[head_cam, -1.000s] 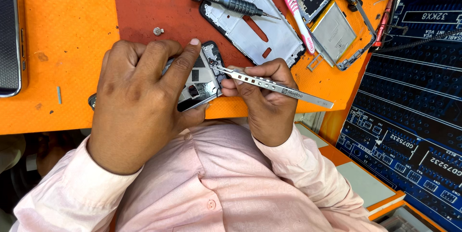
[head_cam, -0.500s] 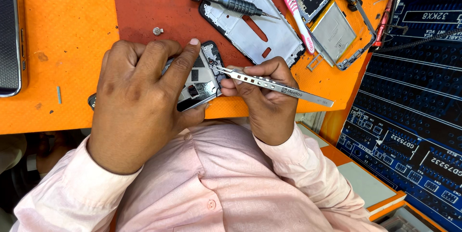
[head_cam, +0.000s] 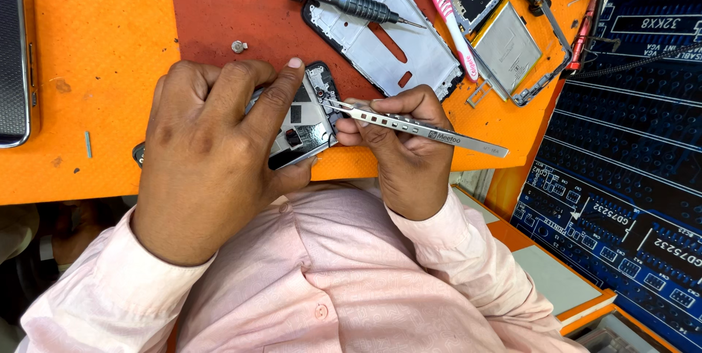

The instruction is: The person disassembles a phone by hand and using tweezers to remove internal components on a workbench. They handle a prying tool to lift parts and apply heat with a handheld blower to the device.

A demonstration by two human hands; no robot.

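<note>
My left hand [head_cam: 208,152] grips an opened phone body [head_cam: 307,122] at the near edge of the orange bench, its index finger laid across the exposed board. My right hand [head_cam: 402,144] pinches silver tweezers [head_cam: 420,128], whose tips touch the phone's inner parts near its top. Most of the phone is hidden under my left fingers. Both wrists are in pink shirt sleeves.
A dark red mat [head_cam: 219,9] holds a white phone frame [head_cam: 387,31], a grey screwdriver [head_cam: 344,2] and a small screw [head_cam: 238,46]. Another opened phone part [head_cam: 508,46] and a pink tool [head_cam: 453,24] lie at right. A dark device [head_cam: 13,53] lies at left, a blue printed panel [head_cam: 629,141] at right.
</note>
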